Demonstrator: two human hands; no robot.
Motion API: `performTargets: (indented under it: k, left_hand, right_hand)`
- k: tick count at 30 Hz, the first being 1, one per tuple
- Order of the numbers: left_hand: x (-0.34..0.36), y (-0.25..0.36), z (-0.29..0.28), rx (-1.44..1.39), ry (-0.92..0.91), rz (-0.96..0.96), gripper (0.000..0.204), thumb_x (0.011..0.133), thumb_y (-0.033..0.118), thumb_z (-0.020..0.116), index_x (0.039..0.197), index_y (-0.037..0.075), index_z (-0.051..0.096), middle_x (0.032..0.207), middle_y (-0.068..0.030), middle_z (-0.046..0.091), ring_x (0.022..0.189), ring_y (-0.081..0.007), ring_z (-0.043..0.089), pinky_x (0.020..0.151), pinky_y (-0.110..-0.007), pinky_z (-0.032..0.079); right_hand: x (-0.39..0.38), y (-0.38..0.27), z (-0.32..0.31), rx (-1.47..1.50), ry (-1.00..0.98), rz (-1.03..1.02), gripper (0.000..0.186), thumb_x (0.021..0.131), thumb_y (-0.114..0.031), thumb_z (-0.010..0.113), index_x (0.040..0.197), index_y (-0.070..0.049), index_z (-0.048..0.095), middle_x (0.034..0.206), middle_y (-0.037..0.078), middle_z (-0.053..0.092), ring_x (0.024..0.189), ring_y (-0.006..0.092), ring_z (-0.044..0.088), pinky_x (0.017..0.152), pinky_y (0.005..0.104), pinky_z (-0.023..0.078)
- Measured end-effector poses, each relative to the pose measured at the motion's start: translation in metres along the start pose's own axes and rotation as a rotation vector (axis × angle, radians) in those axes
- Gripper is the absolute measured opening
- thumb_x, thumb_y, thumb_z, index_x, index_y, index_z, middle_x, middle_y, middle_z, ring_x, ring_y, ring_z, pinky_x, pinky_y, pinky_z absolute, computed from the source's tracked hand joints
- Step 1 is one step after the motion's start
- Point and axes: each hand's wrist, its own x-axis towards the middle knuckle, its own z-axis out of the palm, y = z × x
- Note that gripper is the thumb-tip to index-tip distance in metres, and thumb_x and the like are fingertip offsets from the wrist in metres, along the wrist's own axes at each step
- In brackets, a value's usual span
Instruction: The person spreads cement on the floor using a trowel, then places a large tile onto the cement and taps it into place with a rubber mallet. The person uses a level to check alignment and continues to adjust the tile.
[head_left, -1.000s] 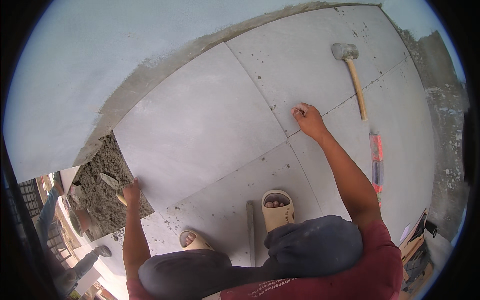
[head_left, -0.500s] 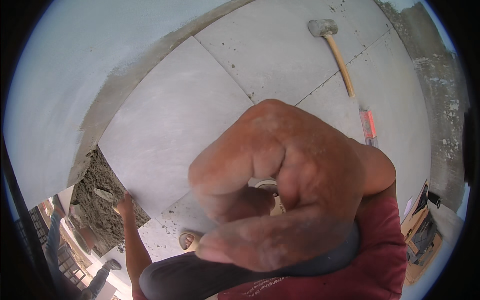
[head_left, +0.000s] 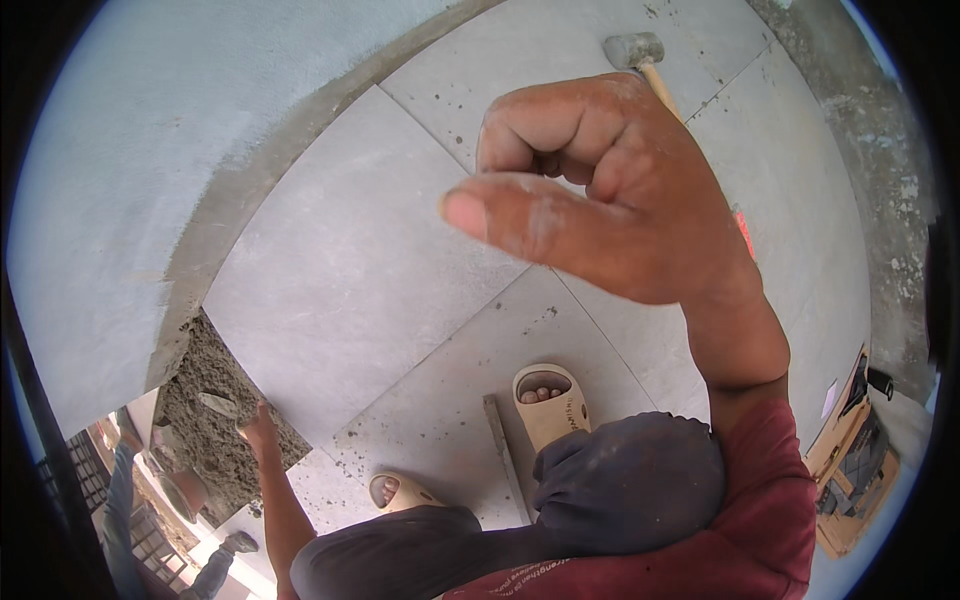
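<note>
left hand (head_left: 258,430) flat on tile (head_left: 350,280) corner by mortar (head_left: 205,430), not gripping. right hand (head_left: 600,190) clenched, empty. tile likely heavy, stiff, brittle; take edges.

Bright, even daylight fills the scene, with soft, faint shadows on the pale floor tiles (head_left: 350,270). The raised right hand (head_left: 600,190), close to the lens, looks slightly soft. Fisheye distortion bends the tile joints, and a black vignette rings the edges.

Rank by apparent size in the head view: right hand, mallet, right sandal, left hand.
1. Right hand, enlarged by nearness to the camera.
2. Right sandal.
3. Mallet, partly hidden, so unsure.
4. Left hand.
</note>
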Motion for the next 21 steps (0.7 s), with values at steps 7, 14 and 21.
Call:
performTargets:
  k: [7, 14, 21]
  left_hand:
    - [0.002, -0.007, 0.002, -0.133, -0.067, 0.009, 0.052, 0.09, 0.049, 0.066, 0.072, 0.001, 0.057, 0.061, -0.0056, 0.054, 0.054, -0.0176, 0.052, 0.051, -0.035, 0.04]
    - [-0.026, 0.016, 0.011, -0.192, -0.025, 0.159, 0.052, 0.091, 0.039, 0.067, 0.062, -0.003, 0.057, 0.055, -0.0084, 0.053, 0.053, -0.0199, 0.051, 0.055, -0.042, 0.04]
    - [-0.034, 0.02, 0.02, -0.028, -0.048, 0.207, 0.059, 0.092, 0.045, 0.059, 0.065, -0.008, 0.063, 0.061, -0.0233, 0.061, 0.059, -0.0356, 0.061, 0.063, -0.049, 0.045]
  right_hand:
    - [-0.005, 0.158, 0.004, -0.103, 0.144, 0.671, 0.029, 0.09, -0.031, 0.067, 0.081, -0.003, 0.066, 0.065, 0.005, 0.059, 0.06, 0.0126, 0.052, 0.06, 0.032, 0.045]
    - [-0.03, 0.223, 0.042, -0.306, 0.092, 0.655, 0.033, 0.087, -0.027, 0.069, 0.102, 0.003, 0.067, 0.084, 0.013, 0.067, 0.079, 0.0252, 0.064, 0.075, 0.035, 0.051]
    - [-0.002, 0.24, 0.065, -0.585, 0.02, 0.636, 0.045, 0.088, -0.025, 0.064, 0.118, 0.008, 0.06, 0.113, 0.024, 0.061, 0.105, 0.0351, 0.062, 0.092, 0.0406, 0.05]
